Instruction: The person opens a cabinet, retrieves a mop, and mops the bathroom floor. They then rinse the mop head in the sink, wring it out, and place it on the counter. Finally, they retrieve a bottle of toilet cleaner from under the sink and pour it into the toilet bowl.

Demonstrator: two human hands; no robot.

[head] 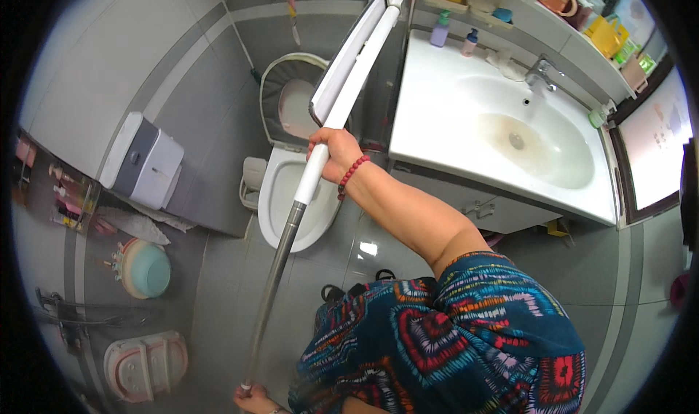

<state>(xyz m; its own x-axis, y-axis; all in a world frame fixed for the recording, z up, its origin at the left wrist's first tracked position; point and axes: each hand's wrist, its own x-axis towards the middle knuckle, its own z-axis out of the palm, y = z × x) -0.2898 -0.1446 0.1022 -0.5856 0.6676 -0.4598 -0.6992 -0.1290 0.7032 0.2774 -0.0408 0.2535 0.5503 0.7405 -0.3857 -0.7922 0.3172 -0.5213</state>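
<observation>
A white flat mop with a steel pole (276, 280) runs slantwise in front of me, its head (352, 59) raised and folded alongside the white upper shaft. My right hand (337, 153), with a red bead bracelet at the wrist, wraps the white shaft just below the head. Near the bottom edge of the picture, my left hand (252, 400) grips the pole's other end. Behind the mop stands a white toilet (268, 206) with its lid raised; the mop hides part of it.
To the right is a white washbasin counter (423, 119) with a faucet (540, 74) and some murky water (499, 132) in the bowl. Pump bottles (439, 29) stand at its back. A paper dispenser (143, 160), basins (150, 269) and a folded tub (146, 366) are on the left wall.
</observation>
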